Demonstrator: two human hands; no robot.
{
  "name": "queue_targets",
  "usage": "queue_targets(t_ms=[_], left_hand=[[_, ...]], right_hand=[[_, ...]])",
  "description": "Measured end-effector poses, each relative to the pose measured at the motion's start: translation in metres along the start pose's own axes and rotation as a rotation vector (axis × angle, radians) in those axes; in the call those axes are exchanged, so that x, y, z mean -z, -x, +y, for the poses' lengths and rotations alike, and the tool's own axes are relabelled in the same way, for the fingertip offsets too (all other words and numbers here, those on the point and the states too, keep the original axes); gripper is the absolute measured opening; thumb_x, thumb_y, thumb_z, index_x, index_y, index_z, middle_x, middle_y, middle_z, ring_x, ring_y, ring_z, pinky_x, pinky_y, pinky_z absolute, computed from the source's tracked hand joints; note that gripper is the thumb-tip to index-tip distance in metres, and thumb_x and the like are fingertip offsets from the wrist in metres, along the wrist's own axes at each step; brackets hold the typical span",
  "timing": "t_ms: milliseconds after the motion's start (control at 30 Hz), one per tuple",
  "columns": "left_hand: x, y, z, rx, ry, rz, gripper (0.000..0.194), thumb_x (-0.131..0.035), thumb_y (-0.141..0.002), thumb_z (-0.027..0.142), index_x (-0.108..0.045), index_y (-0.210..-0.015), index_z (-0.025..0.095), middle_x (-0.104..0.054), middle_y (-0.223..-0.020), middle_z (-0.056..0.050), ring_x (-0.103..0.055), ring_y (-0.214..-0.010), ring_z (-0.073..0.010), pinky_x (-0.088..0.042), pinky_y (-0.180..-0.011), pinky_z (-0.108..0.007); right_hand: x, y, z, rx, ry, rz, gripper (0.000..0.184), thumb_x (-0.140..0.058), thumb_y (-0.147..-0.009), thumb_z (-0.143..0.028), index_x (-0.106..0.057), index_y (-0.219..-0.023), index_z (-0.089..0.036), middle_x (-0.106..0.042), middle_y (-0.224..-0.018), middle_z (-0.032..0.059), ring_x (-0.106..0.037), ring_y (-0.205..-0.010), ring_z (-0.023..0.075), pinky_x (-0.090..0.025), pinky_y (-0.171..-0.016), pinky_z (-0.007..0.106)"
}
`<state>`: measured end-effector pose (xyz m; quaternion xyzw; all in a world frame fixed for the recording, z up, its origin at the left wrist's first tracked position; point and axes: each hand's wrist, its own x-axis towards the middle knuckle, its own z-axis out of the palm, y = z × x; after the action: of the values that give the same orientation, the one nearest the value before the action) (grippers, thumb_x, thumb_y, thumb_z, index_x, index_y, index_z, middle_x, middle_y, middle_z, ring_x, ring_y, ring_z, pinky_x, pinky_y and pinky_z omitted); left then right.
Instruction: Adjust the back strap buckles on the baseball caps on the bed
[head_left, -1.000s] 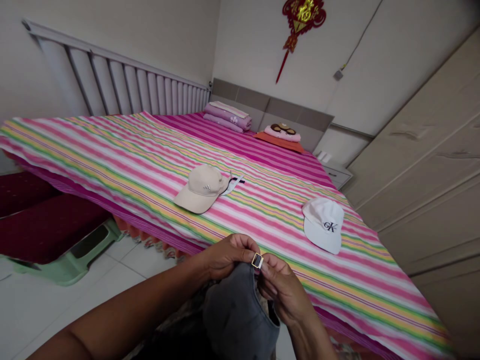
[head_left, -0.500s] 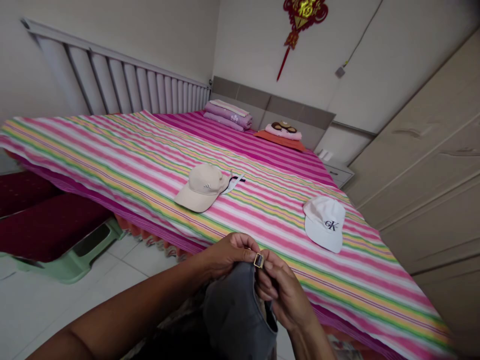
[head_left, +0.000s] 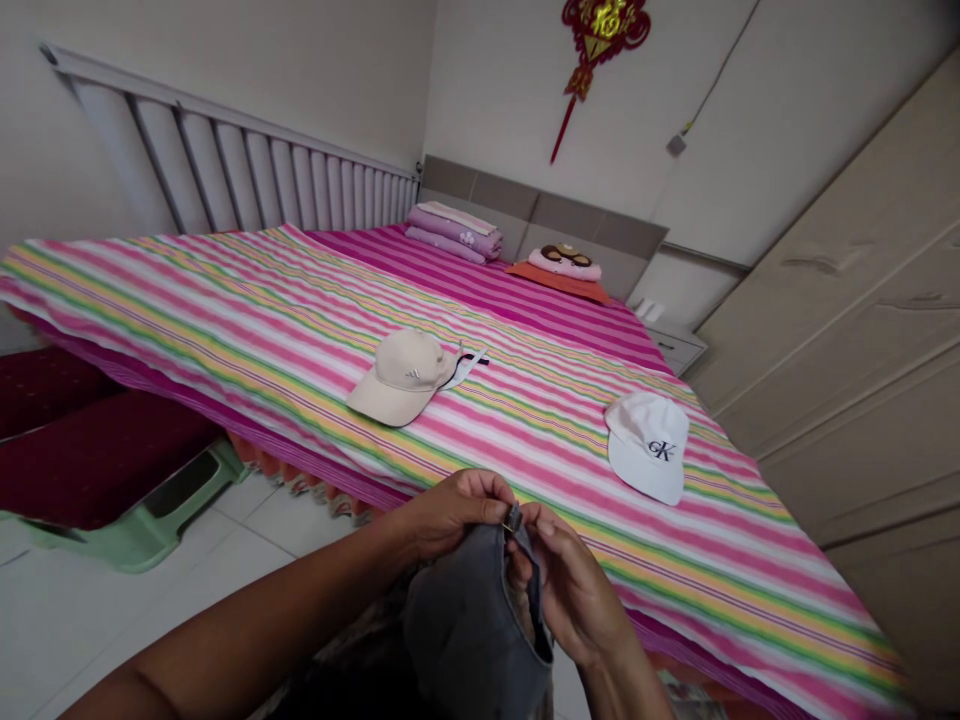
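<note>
A dark grey cap (head_left: 469,620) hangs below my two hands, with its back opening turned to the right. My left hand (head_left: 465,510) pinches the cap's back strap beside a small metal buckle (head_left: 510,524). On the other side of the buckle, my right hand (head_left: 570,580) is closed on the strap, its fingers partly inside the opening. Beyond my hands a beige cap (head_left: 409,370) lies on the striped bed sheet (head_left: 262,320), its strap ends loose at the back. Further right rests a white cap (head_left: 651,445) with dark letters on its front.
Folded purple bedding (head_left: 456,230) and a pink folded item (head_left: 564,265) on orange cloth lie near the headboard (head_left: 570,212). At the left stands a green stool (head_left: 142,540) with a dark red cover. A wardrobe (head_left: 847,330) lines the right side.
The buckle has turned in my fingers, so its open frame no longer faces me. The strap now shows as a loop on the right. Both other caps lie as before.
</note>
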<state>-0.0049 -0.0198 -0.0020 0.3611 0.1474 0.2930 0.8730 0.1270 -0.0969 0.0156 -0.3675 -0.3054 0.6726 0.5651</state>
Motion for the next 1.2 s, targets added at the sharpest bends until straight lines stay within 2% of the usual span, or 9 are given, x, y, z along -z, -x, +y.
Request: queue_targets(t_ms=[67,200,600,733,933,1067,1200], left_hand=[[0.0,0.0,0.001,-0.001,-0.002,0.005,0.028,-0.076,-0.052,0.022,-0.058,-0.07,0.009,-0.06,-0.06,-0.002,-0.054,-0.05,-0.0082,-0.04,-0.054,-0.02],[0.0,-0.001,0.0,0.005,-0.015,0.004,0.027,-0.076,-0.051,0.02,-0.06,-0.07,0.009,-0.06,-0.059,-0.002,-0.053,-0.05,-0.0074,-0.039,-0.052,-0.018],[0.002,0.0,-0.001,0.031,-0.042,-0.017,0.029,-0.075,-0.054,0.023,-0.058,-0.072,0.008,-0.061,-0.062,-0.004,-0.055,-0.053,-0.01,-0.04,-0.054,-0.02],[0.003,0.0,-0.003,0.024,-0.042,-0.03,0.025,-0.073,-0.056,0.019,-0.057,-0.073,0.008,-0.061,-0.063,-0.005,-0.057,-0.055,-0.0116,-0.042,-0.055,-0.022],[0.005,0.001,0.002,0.051,0.004,-0.064,0.027,-0.073,-0.056,0.021,-0.057,-0.074,0.01,-0.061,-0.063,-0.004,-0.057,-0.05,-0.0128,-0.044,-0.052,-0.024],[0.007,0.0,0.002,0.055,-0.013,-0.049,0.028,-0.075,-0.053,0.019,-0.059,-0.072,0.008,-0.061,-0.062,-0.004,-0.055,-0.05,-0.0087,-0.042,-0.051,-0.018],[0.006,0.0,0.001,0.092,-0.04,-0.086,0.028,-0.075,-0.053,0.021,-0.06,-0.072,0.008,-0.061,-0.061,-0.003,-0.055,-0.051,-0.0089,-0.042,-0.052,-0.019]], right_hand=[[0.002,0.0,0.001,-0.017,0.036,0.01,0.015,-0.061,-0.07,-0.029,-0.056,-0.071,-0.015,-0.055,-0.06,0.0004,-0.045,-0.047,0.0078,-0.036,-0.046,0.019],[0.005,-0.001,0.004,-0.068,0.081,0.01,0.016,-0.066,-0.067,-0.025,-0.053,-0.064,-0.015,-0.049,-0.049,-0.0033,-0.039,-0.041,0.0054,-0.03,-0.042,0.017],[0.0,-0.004,0.004,0.009,0.124,0.065,0.02,-0.069,-0.064,-0.028,-0.055,-0.066,-0.015,-0.05,-0.051,-0.0041,-0.037,-0.041,0.0044,-0.028,-0.042,0.017],[-0.002,-0.004,0.006,0.05,0.093,0.1,0.019,-0.07,-0.064,-0.027,-0.055,-0.067,-0.016,-0.051,-0.053,-0.004,-0.038,-0.042,0.0047,-0.03,-0.042,0.017],[0.004,0.0,0.004,-0.03,0.107,0.014,0.021,-0.065,-0.067,-0.032,-0.055,-0.075,-0.016,-0.057,-0.06,0.0002,-0.049,-0.05,0.0091,-0.038,-0.05,0.021],[0.009,-0.001,0.008,-0.02,0.164,0.034,0.021,-0.069,-0.065,-0.029,-0.053,-0.067,-0.015,-0.05,-0.051,-0.0041,-0.041,-0.042,0.0052,-0.031,-0.044,0.017],[0.007,-0.002,0.01,0.045,0.167,0.05,0.02,-0.068,-0.067,-0.029,-0.052,-0.066,-0.015,-0.047,-0.048,-0.0058,-0.037,-0.041,0.0041,-0.028,-0.044,0.017]])
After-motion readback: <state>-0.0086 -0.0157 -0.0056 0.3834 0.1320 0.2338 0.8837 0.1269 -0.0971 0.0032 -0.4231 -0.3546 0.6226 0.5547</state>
